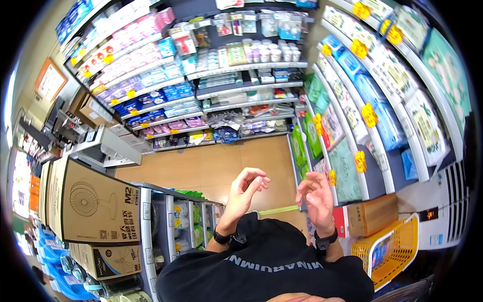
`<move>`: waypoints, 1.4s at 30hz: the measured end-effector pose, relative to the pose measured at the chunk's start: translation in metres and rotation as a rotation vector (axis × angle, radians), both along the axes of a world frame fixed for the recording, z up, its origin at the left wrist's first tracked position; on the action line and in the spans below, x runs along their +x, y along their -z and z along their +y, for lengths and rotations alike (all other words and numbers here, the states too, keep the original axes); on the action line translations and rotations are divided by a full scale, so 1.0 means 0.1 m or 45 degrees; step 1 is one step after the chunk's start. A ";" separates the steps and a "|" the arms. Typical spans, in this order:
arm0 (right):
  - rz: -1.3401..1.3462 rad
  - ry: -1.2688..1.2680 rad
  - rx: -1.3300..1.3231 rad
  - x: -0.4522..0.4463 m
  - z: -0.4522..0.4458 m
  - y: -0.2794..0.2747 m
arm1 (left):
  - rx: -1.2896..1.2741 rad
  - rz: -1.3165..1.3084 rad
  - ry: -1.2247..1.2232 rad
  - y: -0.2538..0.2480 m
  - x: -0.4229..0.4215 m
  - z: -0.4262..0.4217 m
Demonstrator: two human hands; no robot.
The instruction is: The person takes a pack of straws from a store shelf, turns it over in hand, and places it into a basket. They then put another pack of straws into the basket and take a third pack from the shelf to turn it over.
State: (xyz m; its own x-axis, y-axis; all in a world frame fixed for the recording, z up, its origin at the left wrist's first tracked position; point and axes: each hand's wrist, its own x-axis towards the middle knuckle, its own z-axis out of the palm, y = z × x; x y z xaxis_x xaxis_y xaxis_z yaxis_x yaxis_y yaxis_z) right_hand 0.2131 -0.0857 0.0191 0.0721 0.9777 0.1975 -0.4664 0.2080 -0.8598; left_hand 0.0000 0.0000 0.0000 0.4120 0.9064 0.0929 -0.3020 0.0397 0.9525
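My left hand (245, 190) is raised in front of my chest, fingers loosely curved and apart, with nothing in it. To its right, my right hand (316, 196) is also held up, its fingers bent and spread, and it too is bare of any object. A gap separates the two hands, and tiled floor (216, 160) shows behind them. Each wrist carries a black band with a dark device, the left one (232, 238) and the right one (326, 242). Neither hand touches a shelf; the right is nearest the right-hand shelving.
Stocked shelves (246, 65) stand ahead, and more shelving with tissue packs (387, 126) runs along the right. A fan box (95, 201) tops the low shelf on my left. A yellow basket (397, 251) and a cardboard box (375, 216) are at lower right. A counter (113, 146) stands at left.
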 end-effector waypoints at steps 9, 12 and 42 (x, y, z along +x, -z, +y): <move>-0.036 -0.147 -0.001 -0.68 0.41 0.00 | -0.053 0.014 -0.147 0.05 -0.78 0.24; -0.055 -0.131 -0.009 -0.74 0.45 -0.03 | -0.066 -0.018 -0.159 0.08 -0.86 0.25; -0.160 -0.474 -0.102 -0.39 2.04 0.20 | -0.128 0.022 -0.281 0.18 -0.48 1.56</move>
